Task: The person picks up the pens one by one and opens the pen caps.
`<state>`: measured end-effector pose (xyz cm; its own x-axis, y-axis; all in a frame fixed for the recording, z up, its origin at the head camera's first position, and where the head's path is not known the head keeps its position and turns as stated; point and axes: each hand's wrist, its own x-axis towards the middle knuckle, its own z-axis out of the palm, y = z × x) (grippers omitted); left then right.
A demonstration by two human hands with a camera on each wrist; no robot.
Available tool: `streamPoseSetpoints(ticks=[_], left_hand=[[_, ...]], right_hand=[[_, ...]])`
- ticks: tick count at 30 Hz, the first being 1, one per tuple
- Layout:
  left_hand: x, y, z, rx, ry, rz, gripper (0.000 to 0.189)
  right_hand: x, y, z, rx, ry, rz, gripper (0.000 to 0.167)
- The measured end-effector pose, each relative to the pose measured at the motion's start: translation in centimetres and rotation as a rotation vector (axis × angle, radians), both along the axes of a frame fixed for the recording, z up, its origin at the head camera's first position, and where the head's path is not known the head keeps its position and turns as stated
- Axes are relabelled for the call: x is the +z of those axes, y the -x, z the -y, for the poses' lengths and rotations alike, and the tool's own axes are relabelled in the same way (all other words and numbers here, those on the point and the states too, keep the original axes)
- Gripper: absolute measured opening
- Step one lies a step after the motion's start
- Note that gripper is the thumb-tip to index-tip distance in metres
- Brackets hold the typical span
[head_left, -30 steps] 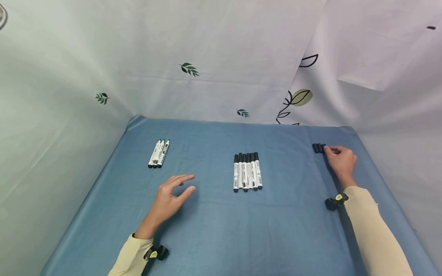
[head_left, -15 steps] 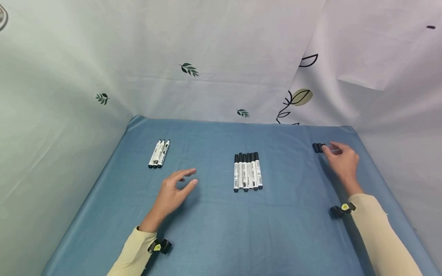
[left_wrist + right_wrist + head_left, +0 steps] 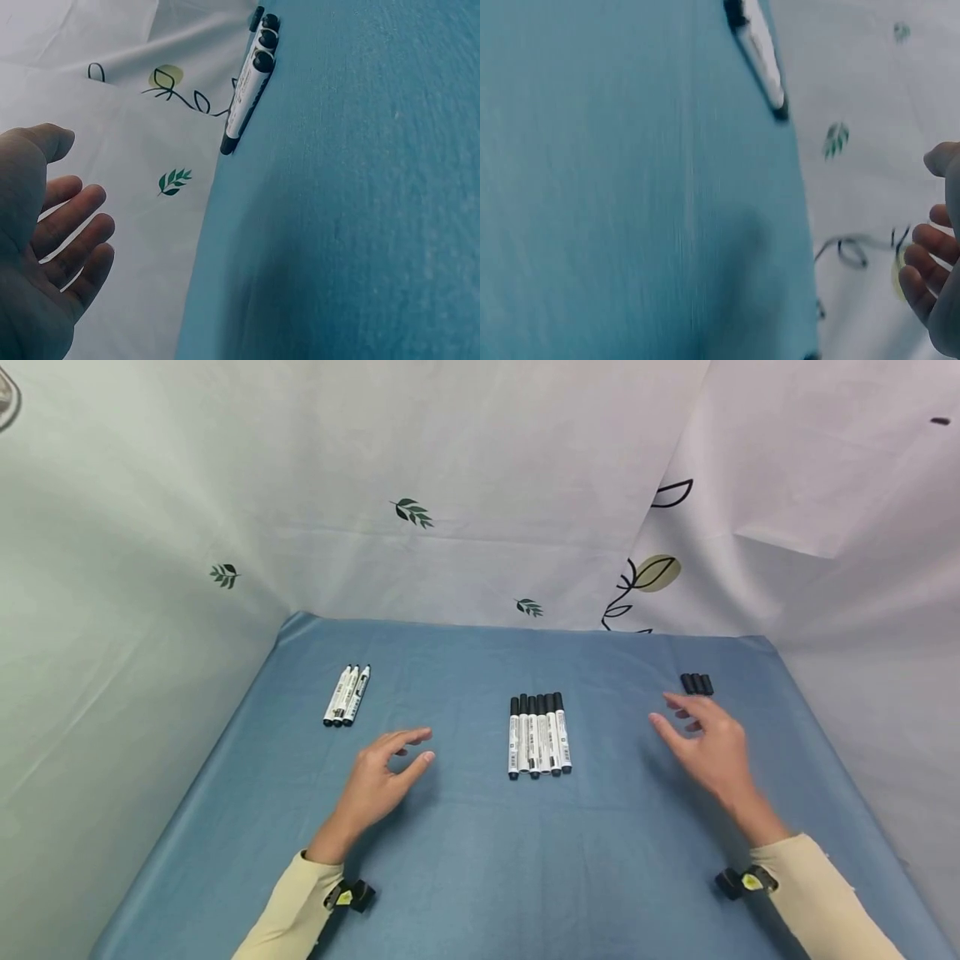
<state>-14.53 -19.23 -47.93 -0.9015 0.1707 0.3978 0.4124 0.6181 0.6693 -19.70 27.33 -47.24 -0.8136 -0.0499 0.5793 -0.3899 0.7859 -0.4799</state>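
Note:
Several capped white markers with black caps [image 3: 540,735] lie side by side in a row at the table's middle. At the back left, three uncapped markers [image 3: 347,696] form a tight group, black tips pointing away. Three black marker caps [image 3: 697,684] sit together at the back right. My left hand [image 3: 378,781] hovers between the two marker groups, fingers apart, holding nothing; its spread fingers also show in the left wrist view. My right hand [image 3: 705,743] hangs in front of the caps, thumb and fingers parted around nothing.
A blue cloth [image 3: 480,860] covers the table. White fabric with a leaf print [image 3: 465,485] rises behind it and on both sides. A small black camera [image 3: 362,896] is strapped at the left wrist, another [image 3: 729,883] at the right.
My right hand has let go of the rightmost black cap and drawn back toward me and left, its fingers now spread. My left hand has shifted slightly forward and right.

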Motion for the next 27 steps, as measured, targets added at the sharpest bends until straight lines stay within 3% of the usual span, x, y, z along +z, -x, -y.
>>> streamPoseSetpoints(ticks=[7,16,27], left_hand=[[0.2,0.3,-0.7,0.000,-0.018,0.023,0.036],[0.3,2.0,-3.3,-0.036,0.010,0.031,0.036],[-0.9,4.2,-7.9,-0.085,-0.012,0.236,0.048]], right_hand=[[0.5,-2.5,2.8,0.064,-0.037,-0.044,0.043],[0.2,-4.8,5.3,0.123,-0.083,-0.063,0.043],[-0.4,-6.4,6.9,0.177,-0.054,-0.057,0.041]])
